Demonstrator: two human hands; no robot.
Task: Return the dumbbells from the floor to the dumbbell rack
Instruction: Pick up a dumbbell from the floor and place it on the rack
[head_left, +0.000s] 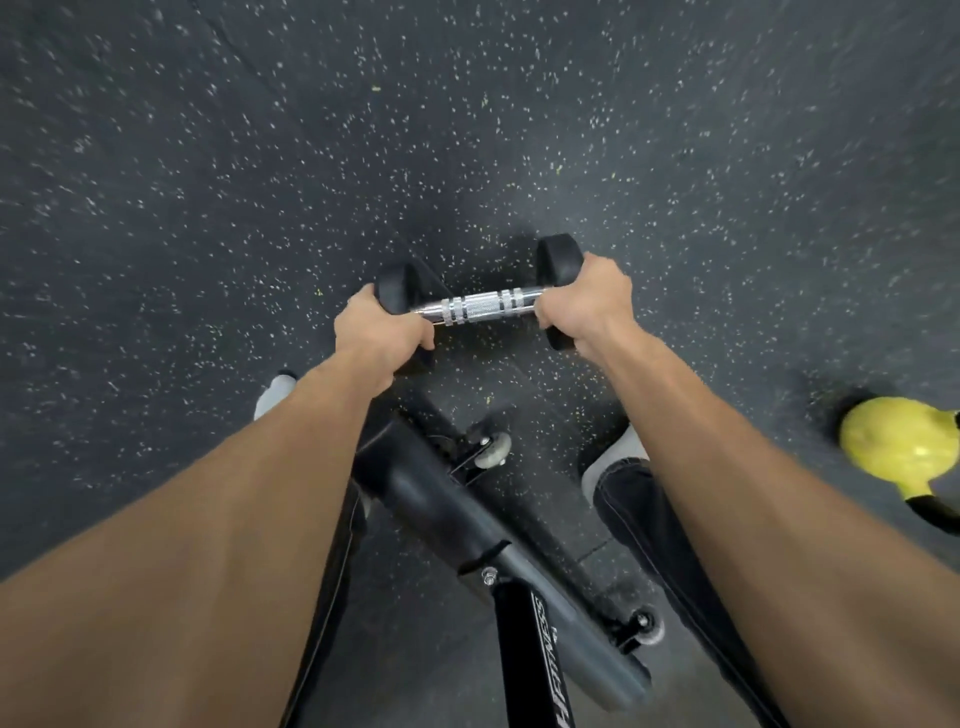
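Note:
A black hex dumbbell (480, 305) with a knurled chrome handle lies crosswise in the middle of the head view, over the speckled rubber floor (208, 182). My left hand (382, 332) curls round the left end of the handle, against the left black head. On the opposite side, my right hand (584, 299) grips the handle's right end and overlaps the right head. Both forearms reach forward from the bottom of the view. Whether the dumbbell touches the floor I cannot tell. No dumbbell rack is in view.
A black bench base (467, 519) with two small wheels runs diagonally below my hands, between my feet. My shoes (618, 457) stand on either side of it. A yellow kettlebell (904, 441) sits on the floor at the right edge.

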